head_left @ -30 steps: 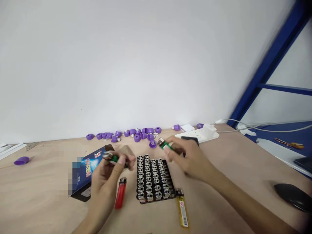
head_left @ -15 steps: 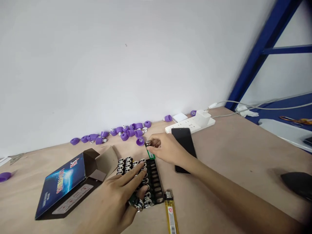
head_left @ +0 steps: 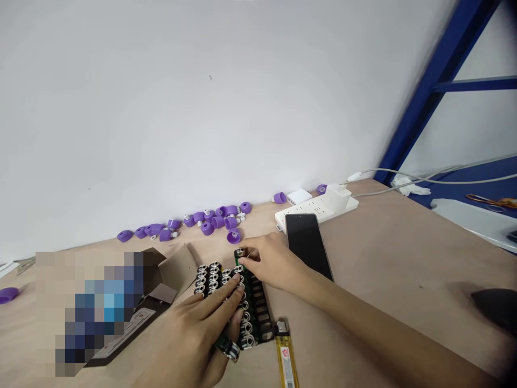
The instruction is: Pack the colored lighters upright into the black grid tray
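The right hand [head_left: 271, 261] pinches a green lighter [head_left: 239, 256] at the black tray's [head_left: 262, 312] far end, while the left hand [head_left: 197, 326] clasps another lighter [head_left: 226, 346], fingers over the packed rows.

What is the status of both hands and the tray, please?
Left hand on lighters, green one held under it. Right hand gripping green lighter at tray's far end. Slots at right side open.

**No readable wording**

The upright white label [head_left: 287, 366] on the translucent yellow plastic lighter [head_left: 280, 353] bears a red emblem and a barcode. Print on the white panel [head_left: 135, 327] of the dark cardboard box [head_left: 160, 309] is too small to read; its front is pixelated.
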